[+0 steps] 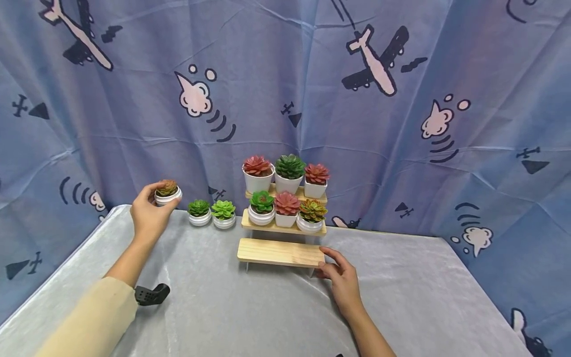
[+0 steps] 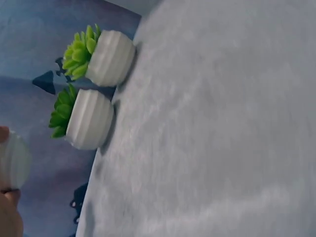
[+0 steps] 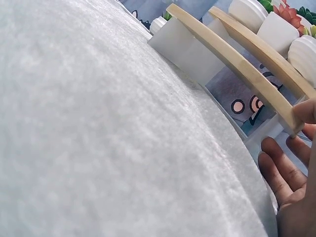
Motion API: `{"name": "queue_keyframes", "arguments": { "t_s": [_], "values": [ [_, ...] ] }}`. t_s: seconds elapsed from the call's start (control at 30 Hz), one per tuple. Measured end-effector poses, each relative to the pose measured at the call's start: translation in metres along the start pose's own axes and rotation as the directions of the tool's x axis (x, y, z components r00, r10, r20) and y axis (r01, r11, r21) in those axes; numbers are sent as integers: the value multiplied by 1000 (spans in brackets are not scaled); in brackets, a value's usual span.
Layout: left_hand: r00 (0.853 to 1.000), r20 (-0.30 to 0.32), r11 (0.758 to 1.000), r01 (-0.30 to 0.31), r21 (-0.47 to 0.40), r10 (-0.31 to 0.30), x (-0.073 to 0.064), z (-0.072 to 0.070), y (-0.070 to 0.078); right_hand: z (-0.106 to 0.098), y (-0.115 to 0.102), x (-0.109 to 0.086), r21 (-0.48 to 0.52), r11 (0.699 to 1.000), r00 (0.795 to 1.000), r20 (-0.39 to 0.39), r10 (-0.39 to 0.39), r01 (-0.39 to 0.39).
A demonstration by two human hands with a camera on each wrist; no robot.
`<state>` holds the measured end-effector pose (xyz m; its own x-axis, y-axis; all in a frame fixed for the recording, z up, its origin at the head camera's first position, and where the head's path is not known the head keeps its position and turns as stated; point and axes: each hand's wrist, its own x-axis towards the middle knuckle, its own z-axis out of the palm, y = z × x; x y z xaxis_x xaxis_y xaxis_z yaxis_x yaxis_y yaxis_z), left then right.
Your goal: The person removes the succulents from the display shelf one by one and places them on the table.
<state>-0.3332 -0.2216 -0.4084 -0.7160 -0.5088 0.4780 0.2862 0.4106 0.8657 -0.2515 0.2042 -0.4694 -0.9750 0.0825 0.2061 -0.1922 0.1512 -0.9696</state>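
My left hand [image 1: 150, 213] grips a small potted succulent [image 1: 167, 200] with brownish-orange leaves by its round white pot, above the table's back left edge. In the left wrist view only part of that white pot [image 2: 14, 160] shows at the left edge. My right hand [image 1: 343, 285] pinches the right end of the bare lowest step [image 1: 276, 252] of a three-tier wooden display stand. In the right wrist view the thumb lies over the board's end [image 3: 291, 118], with fingers beneath. Two green succulents, one darker [image 1: 199, 213] and one brighter [image 1: 224, 214], stand in white pots between the left hand and the stand.
Three potted succulents, red [image 1: 257, 173], dark green [image 1: 289, 173] and red [image 1: 316, 180], fill the top tier. The middle tier holds green [image 1: 261, 208], pink [image 1: 287, 209] and yellow-orange [image 1: 312, 216] ones. A grey cloth [image 1: 214, 307] covers the table; a blue patterned curtain [image 1: 267, 89] hangs behind.
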Motion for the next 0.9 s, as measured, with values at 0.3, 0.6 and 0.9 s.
{"name": "queue_keyframes", "arguments": {
  "t_s": [0.3, 0.6, 0.9],
  "values": [
    [997, 19, 994, 79, 71, -80, -2, 11, -15, -1, 0, 1, 1, 1000, 1000, 4, 11, -11],
    [989, 52, 985, 131, 116, -138, -4, 17, -31, -1, 1, 0, 1, 1000, 1000, 4, 7, -7],
    [982, 89, 980, 158, 117, -169, -10, 17, -43, -1, 2, 0, 1, 1000, 1000, 0, 2, -2]
  ]
}}
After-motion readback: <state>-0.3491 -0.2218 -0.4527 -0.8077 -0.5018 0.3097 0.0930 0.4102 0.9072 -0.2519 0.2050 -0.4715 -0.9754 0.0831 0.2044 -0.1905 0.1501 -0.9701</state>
